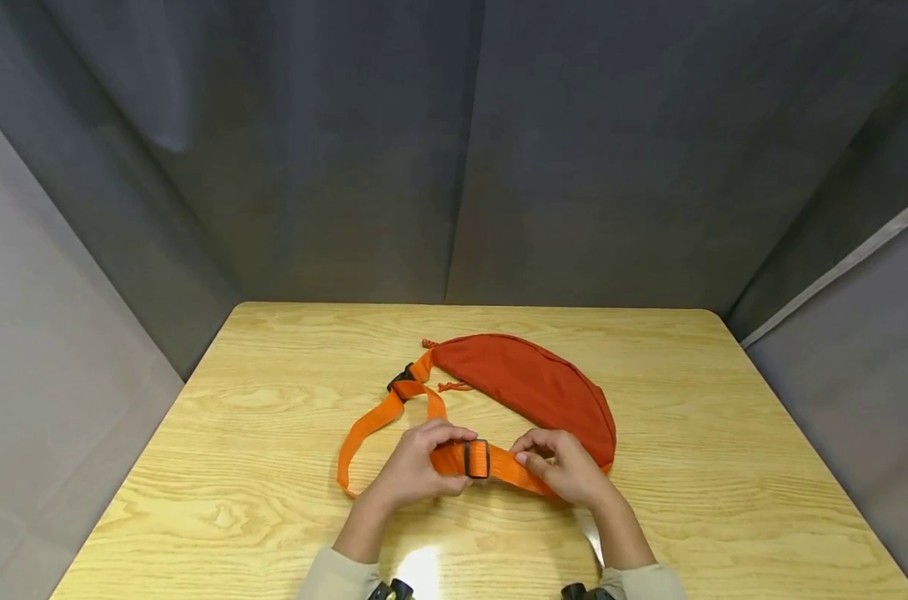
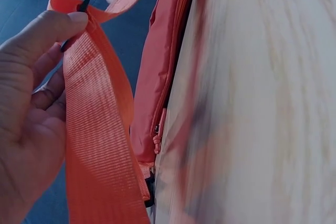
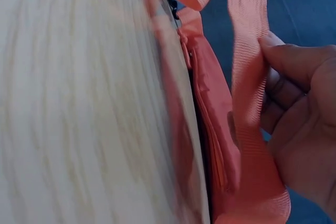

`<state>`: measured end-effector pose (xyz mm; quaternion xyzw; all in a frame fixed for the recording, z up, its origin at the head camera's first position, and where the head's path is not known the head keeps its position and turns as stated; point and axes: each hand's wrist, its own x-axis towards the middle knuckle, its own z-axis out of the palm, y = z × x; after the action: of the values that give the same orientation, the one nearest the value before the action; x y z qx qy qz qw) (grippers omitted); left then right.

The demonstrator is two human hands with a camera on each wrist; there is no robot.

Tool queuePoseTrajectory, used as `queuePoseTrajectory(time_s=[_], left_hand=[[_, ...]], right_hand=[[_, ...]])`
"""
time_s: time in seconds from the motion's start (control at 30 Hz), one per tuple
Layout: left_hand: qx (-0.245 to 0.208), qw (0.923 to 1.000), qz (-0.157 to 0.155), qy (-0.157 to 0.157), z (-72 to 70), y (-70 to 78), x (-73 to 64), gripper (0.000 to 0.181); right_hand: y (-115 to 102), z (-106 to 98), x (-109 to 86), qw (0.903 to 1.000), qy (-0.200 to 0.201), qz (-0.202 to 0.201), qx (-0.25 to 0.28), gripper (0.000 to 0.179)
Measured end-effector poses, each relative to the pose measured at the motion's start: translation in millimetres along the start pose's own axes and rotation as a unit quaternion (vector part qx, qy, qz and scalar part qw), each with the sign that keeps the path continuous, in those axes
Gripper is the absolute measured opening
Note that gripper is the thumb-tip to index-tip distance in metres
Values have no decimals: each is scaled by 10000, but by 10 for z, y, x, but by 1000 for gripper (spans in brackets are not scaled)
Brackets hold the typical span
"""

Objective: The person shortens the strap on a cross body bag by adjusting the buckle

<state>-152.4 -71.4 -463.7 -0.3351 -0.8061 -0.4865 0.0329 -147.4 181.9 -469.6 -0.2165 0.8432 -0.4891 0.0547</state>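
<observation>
A red waist bag (image 1: 524, 379) lies on the wooden table with its orange strap (image 1: 363, 429) looped toward the front. My left hand (image 1: 416, 467) pinches the black slide adjuster (image 1: 477, 459) on the strap by its edges, thumb below and fingers above. To the right of the adjuster, my right hand (image 1: 566, 467) pinches the strap between thumb and fingers. In the right wrist view the webbing (image 3: 249, 77) runs past the right thumb tip. A black side-release buckle (image 1: 402, 379) joins the strap near the bag's left end.
The pale wooden table (image 1: 724, 467) extends on both sides of the bag. Zipper cord pulls (image 1: 455, 387) lie beside the bag's left part. Grey curtains (image 1: 348, 167) hang behind the table, and grey panels (image 1: 63, 333) stand at its sides.
</observation>
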Motion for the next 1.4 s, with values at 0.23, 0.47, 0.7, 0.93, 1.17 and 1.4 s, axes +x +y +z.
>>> queuePoseTrajectory(time_s=[0.23,0.47,0.7,0.93,1.17,1.4], left_hand=[[-125,9999,22,8,-14,13,21,52],[-157,9998,-110,94,-30,6,6,52],[-126,9991,91,403,-51,-6,3,53],[-197,9994,146,247,-47,6,-1,49],[-269,9993,-243,90,-24,11,3,50],[-330,9991,-276,51,-28,-14,-5,50]], right_hand=[[-27,66,61,9981,-85,-301,540,6],[-282,21,37,9968,-274,-268,700,6],[-215,-6,57,9936,-309,-310,1038,6],[-21,30,103,9827,-509,-586,1684,8],[-75,118,154,9777,-619,-487,1949,11],[-61,89,101,9909,-403,143,1274,17]])
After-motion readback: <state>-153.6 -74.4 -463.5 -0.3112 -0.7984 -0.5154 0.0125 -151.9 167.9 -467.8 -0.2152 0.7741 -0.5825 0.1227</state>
